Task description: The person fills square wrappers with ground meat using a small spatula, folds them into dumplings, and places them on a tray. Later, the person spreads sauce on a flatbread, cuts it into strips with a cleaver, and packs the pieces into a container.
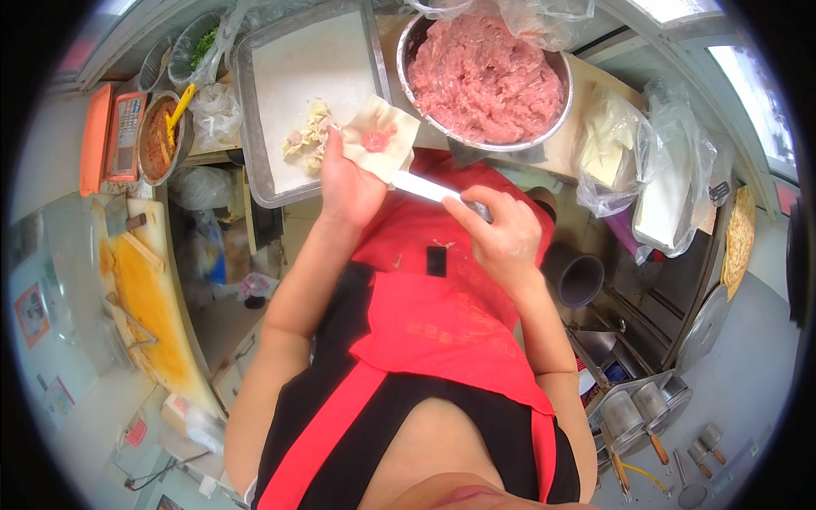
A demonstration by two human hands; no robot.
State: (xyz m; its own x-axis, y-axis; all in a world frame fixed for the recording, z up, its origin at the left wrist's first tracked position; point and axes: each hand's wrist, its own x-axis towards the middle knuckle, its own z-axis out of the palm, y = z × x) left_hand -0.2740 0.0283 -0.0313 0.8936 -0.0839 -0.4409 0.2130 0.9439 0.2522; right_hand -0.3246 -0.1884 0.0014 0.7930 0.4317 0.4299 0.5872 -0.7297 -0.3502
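A stack of square dough wrappers (398,124) rests in my left hand (350,172), which is at the right edge of a metal tray. On the top wrapper sits a dab of pink minced meat (377,139). My right hand (503,229) grips a flat white spatula-like blade (424,187), its tip at the wrappers' lower corner. Several folded wontons (308,141) lie on the lined metal tray (382,60) beside my left fingers. Beyond my hands stands a large metal bowl (488,148) heaped with minced meat (488,76).
Plastic-bagged wrappers (609,153) and a bagged white block (666,197) lie at the right. On the left are a bowl of brown sauce (153,150) with a yellow-handled utensil (182,108), an orange scale (124,134) and a stained cutting board (143,280). Ladles (625,408) hang lower right.
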